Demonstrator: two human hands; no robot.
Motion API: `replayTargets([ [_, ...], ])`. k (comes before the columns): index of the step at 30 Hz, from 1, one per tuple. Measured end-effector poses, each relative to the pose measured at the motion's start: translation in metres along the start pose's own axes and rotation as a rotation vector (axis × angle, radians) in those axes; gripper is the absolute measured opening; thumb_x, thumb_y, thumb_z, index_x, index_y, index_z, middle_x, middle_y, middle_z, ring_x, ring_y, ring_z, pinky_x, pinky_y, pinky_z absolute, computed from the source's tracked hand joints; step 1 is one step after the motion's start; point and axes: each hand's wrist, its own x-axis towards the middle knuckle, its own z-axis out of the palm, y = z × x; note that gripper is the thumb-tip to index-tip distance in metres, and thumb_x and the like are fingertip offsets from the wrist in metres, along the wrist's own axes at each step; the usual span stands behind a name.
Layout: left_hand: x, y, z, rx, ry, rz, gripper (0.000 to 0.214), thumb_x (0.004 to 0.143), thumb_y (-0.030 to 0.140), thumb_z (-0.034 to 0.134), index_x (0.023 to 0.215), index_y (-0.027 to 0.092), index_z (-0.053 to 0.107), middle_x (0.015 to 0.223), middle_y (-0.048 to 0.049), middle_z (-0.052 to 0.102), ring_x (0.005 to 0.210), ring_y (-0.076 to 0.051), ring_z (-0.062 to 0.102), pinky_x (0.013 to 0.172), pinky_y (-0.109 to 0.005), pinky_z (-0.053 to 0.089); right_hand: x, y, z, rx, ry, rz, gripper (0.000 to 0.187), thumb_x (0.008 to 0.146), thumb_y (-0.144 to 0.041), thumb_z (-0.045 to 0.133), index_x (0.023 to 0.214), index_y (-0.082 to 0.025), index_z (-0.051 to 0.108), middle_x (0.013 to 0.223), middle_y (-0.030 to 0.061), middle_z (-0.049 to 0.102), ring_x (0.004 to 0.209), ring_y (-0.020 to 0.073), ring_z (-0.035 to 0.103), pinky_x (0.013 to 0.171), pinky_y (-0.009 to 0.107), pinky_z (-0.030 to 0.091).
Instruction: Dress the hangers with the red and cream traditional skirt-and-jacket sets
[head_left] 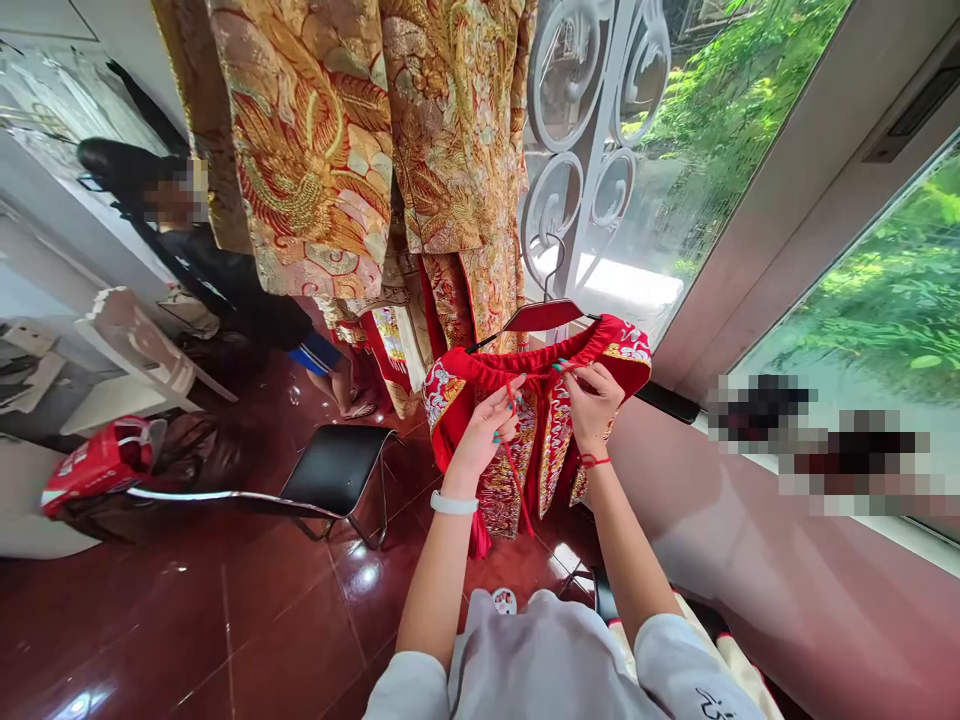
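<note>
In front of me hangs a red embroidered skirt (556, 430) with a gathered waistband (491, 366). A red hanger (545, 317) with a metal hook supports it. My left hand (486, 428) is closed on a thin red cord (513, 462) at the front of the waist, and the loose cord runs down over the embroidery. My right hand (592, 402) pinches cord near the right side of the waistband, fingertips together. Part of the cord between the fingers is hidden.
Gold embroidered garments (315, 150) hang just beyond the skirt. A black folding chair (337, 466) stands left on the glossy tiled floor (285, 620). A person (217, 270) in dark clothes is at the far left. Glass windows (720, 150) line the right.
</note>
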Motion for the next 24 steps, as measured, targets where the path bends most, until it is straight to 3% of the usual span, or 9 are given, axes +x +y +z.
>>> replayTargets([
  [4, 0.010, 0.002, 0.009, 0.244, -0.005, 0.010, 0.044, 0.077, 0.018, 0.076, 0.121, 0.024, 0.073, 0.083, 0.0010, 0.062, 0.050, -0.004, 0.026, 0.046, -0.020, 0.023, 0.013, 0.001, -0.006, 0.227, -0.537, 0.111, 0.033, 0.079, -0.050, 0.073, 0.065, -0.021, 0.076, 0.062, 0.0030, 0.063, 0.061, 0.0160, 0.054, 0.058, 0.030, 0.043],
  [7, 0.018, -0.002, 0.019, 0.396, 0.061, 0.066, 0.036, 0.076, 0.010, 0.073, 0.109, 0.024, 0.077, 0.085, 0.0000, 0.064, 0.056, -0.007, 0.041, 0.056, -0.021, 0.039, 0.020, 0.001, -0.013, 0.269, -0.716, 0.165, 0.039, 0.076, -0.060, 0.074, 0.068, -0.022, 0.078, 0.070, 0.0052, 0.068, 0.068, 0.0184, 0.059, 0.064, 0.033, 0.048],
  [9, 0.020, -0.007, 0.022, 0.467, 0.111, 0.134, 0.034, 0.075, 0.005, 0.071, 0.103, 0.023, 0.078, 0.085, -0.0003, 0.063, 0.069, -0.012, 0.054, 0.074, -0.024, 0.049, 0.021, 0.000, -0.015, 0.270, -0.753, 0.179, 0.039, 0.075, -0.061, 0.075, 0.071, -0.022, 0.079, 0.080, 0.0073, 0.073, 0.076, 0.0204, 0.063, 0.070, 0.034, 0.051],
  [12, 0.020, -0.014, 0.020, 0.565, 0.102, 0.194, 0.033, 0.077, 0.004, 0.066, 0.101, 0.023, 0.077, 0.088, -0.0012, 0.061, 0.089, -0.017, 0.061, 0.095, -0.031, 0.049, 0.019, 0.001, -0.016, 0.245, -0.772, 0.188, 0.038, 0.074, -0.059, 0.076, 0.072, -0.022, 0.078, 0.087, 0.0084, 0.074, 0.080, 0.0217, 0.065, 0.073, 0.035, 0.052],
  [14, 0.018, -0.016, 0.017, 0.615, 0.077, 0.224, 0.034, 0.080, 0.007, 0.063, 0.106, 0.024, 0.075, 0.094, -0.0029, 0.061, 0.094, -0.018, 0.061, 0.094, -0.032, 0.051, 0.016, 0.001, -0.016, 0.215, -0.761, 0.183, 0.038, 0.076, -0.059, 0.074, 0.072, -0.021, 0.077, 0.087, 0.0086, 0.074, 0.082, 0.0224, 0.065, 0.076, 0.036, 0.052],
  [19, 0.015, -0.015, 0.012, 0.725, 0.018, 0.224, 0.033, 0.089, 0.017, 0.055, 0.118, 0.025, 0.069, 0.105, -0.0065, 0.057, 0.075, -0.015, 0.061, 0.065, -0.026, 0.055, 0.008, 0.001, -0.017, 0.135, -0.748, 0.166, 0.034, 0.085, -0.054, 0.066, 0.079, -0.022, 0.078, 0.086, 0.0061, 0.066, 0.082, 0.0209, 0.061, 0.080, 0.037, 0.048],
  [24, 0.015, -0.005, 0.011, 0.888, -0.010, 0.316, 0.033, 0.087, 0.013, 0.056, 0.116, 0.024, 0.068, 0.111, -0.0070, 0.061, 0.087, -0.017, 0.064, 0.082, -0.029, 0.053, 0.003, -0.002, -0.019, 0.071, -0.694, 0.144, 0.031, 0.086, -0.051, 0.065, 0.080, -0.022, 0.074, 0.093, 0.0064, 0.063, 0.093, 0.0228, 0.060, 0.086, 0.037, 0.046],
])
